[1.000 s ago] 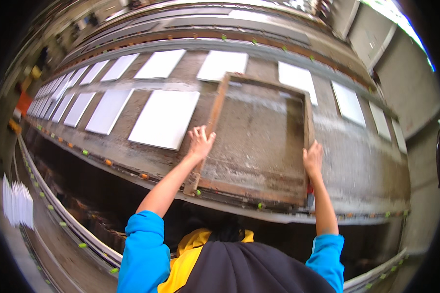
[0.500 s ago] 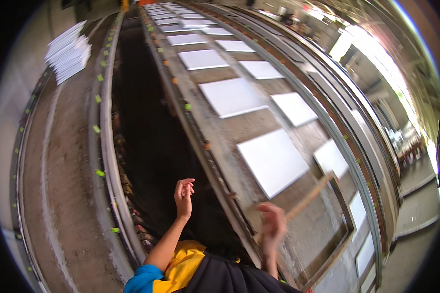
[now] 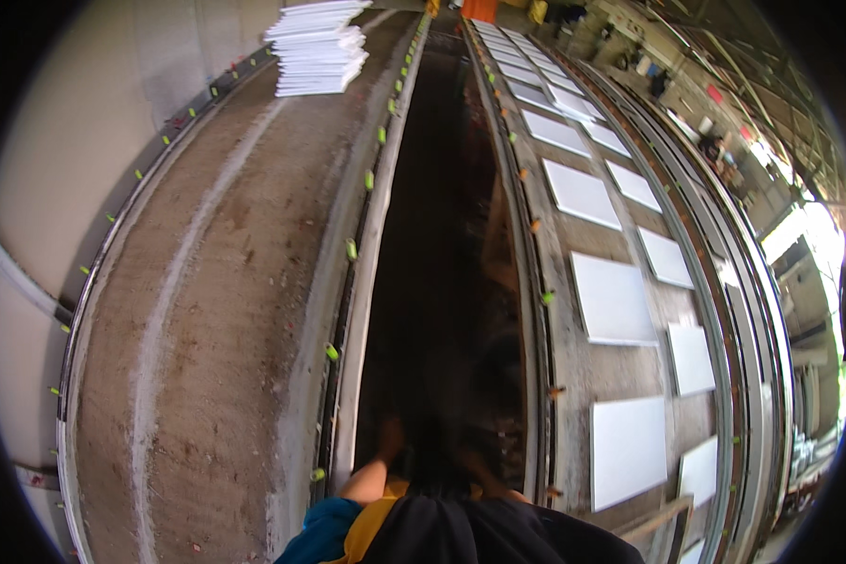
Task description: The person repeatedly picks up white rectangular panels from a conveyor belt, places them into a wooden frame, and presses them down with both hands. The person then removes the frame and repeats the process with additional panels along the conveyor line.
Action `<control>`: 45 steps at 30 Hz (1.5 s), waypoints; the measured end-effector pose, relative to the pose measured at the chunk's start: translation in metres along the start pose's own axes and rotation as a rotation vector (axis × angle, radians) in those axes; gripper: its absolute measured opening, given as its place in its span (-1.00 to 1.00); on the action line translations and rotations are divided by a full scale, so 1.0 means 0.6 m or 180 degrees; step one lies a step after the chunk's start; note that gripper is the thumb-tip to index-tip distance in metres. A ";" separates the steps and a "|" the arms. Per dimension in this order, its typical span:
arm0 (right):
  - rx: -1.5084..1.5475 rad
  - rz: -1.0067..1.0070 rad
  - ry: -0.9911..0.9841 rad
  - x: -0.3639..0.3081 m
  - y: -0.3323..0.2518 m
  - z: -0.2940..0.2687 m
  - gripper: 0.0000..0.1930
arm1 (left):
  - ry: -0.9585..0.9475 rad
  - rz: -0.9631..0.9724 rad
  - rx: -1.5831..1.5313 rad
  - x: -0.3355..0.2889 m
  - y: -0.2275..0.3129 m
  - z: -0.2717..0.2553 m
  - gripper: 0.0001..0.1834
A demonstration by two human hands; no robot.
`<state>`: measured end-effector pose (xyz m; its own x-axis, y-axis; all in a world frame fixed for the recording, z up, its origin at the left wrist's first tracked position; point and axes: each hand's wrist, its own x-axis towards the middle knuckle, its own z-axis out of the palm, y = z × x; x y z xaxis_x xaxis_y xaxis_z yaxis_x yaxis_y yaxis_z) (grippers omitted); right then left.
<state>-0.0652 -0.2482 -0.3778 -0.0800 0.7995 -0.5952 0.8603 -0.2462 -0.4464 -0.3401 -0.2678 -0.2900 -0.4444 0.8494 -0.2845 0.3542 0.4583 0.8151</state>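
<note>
Both arms hang low in front of my body, over the dark gap between two long tables. My left hand [image 3: 391, 441] is a dim shape beside the left table's edge, its fingers lost in shadow. Dimmer still, my right hand [image 3: 474, 466] is near the inner edge of the right table [image 3: 583, 367]; its fingers cannot be made out. Neither hand visibly touches anything. White flat rectangular sheets lie in two rows on the right table, the nearest large one [image 3: 628, 453] to the right of my right hand.
A wooden frame [image 3: 663, 516] lies at the near end of the right table. On the left table's dusty brown top [image 3: 226, 282], a stack of white sheets [image 3: 318, 52] stands at the far end. Green and orange clips line the table edges.
My view has turned left, so the tables and sheets appear further right. Both hands have dropped from beside the right table into the shadowed gap.
</note>
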 end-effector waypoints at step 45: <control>0.0215 -0.0907 -0.0213 1.102 -0.930 -0.625 -0.61 | -0.0415 0.0205 0.1345 1.323 0.508 -0.027 -0.72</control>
<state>-0.4093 0.6234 -0.2716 -0.3484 0.8044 -0.4812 0.7631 -0.0548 -0.6440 -0.5981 0.5418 -0.2590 -0.3126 0.8931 -0.3234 0.6948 0.4471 0.5633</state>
